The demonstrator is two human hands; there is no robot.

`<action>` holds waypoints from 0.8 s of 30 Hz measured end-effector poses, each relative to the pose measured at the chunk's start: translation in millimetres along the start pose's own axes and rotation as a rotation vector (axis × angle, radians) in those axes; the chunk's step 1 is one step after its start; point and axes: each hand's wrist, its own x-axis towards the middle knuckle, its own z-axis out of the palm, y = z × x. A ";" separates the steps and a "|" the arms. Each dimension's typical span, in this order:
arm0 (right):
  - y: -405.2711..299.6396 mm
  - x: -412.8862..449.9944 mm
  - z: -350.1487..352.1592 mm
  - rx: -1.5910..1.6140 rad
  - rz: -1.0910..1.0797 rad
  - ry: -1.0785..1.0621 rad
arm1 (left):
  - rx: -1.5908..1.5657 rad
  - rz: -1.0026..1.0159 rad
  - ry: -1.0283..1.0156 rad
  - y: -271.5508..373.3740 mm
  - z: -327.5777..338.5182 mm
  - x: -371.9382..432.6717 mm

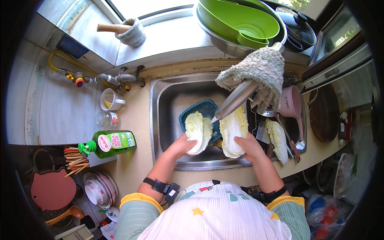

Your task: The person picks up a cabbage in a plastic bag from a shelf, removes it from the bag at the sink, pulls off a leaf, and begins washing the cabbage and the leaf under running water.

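My left hand (182,146) holds napa cabbage leaves (195,130), pale yellow at the top with white stems, over a blue plastic basin (186,111) in the steel sink (171,90). In my right hand (250,146) is a larger wad of napa cabbage (233,133), thumb across its white base. Between the two bunches comes down the tip of a metal faucet (237,99), with what looks like water at its mouth. A grey cloth (255,72) drapes over the faucet. Something yellow, mostly hidden, shows under the basin's edge.
Right of the sink bowl lie another cabbage piece (277,139), a knife handle (270,149) and a pink dipper (290,100). On the left counter stand a green detergent bottle (115,144), a glass jar (105,120) and a white mug (111,100). A green colander (240,18) rests on the sill.
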 end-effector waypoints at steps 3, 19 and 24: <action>1.5 -3.3 4.9 -0.016 -0.022 -0.045 | 0.210 0.281 0.224 -22.9 -2.5 8.1; 31.3 2.8 85.9 -0.541 0.128 -0.298 | -0.366 0.297 -0.142 -29.0 28.5 -29.4; 48.0 18.8 89.7 -0.807 -0.024 -0.285 | -0.683 0.245 -0.225 -18.8 45.5 -53.4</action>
